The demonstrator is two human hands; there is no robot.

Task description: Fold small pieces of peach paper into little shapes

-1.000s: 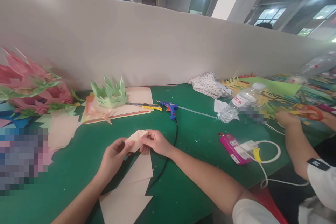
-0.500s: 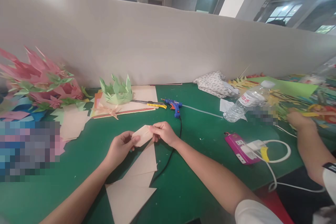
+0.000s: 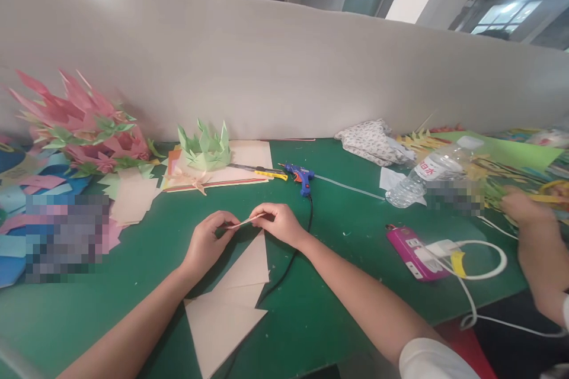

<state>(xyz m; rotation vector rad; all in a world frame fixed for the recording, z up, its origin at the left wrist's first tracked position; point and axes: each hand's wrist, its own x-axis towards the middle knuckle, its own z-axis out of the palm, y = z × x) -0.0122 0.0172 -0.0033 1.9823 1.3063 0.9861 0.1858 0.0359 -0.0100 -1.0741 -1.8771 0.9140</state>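
A small folded piece of cream paper (image 3: 245, 222) is held edge-on between my two hands above the green table. My left hand (image 3: 210, 238) pinches its left end between thumb and fingers. At the other end, my right hand (image 3: 279, 224) grips it the same way. Just below lie cream paper triangles (image 3: 226, 331), overlapping one another. Beyond my hands, a blue glue gun (image 3: 301, 177) rests on its side with a clear glue stick in its back. A yellow utility knife (image 3: 271, 173) lies to its left, near a green paper crown (image 3: 205, 151) on stacked coloured sheets.
Pink paper flowers (image 3: 89, 124) are heaped at the back left, by cut paper pieces (image 3: 133, 198). To the right are a plastic bottle (image 3: 427, 172), a magenta power strip (image 3: 415, 254) with a white cable, and another person's arm (image 3: 540, 249). A black cord (image 3: 288, 266) runs under my right wrist.
The folded paper has turned from showing its flat face to lying nearly edge-on, with both hands still on it. The view has shifted slightly, moving the background.
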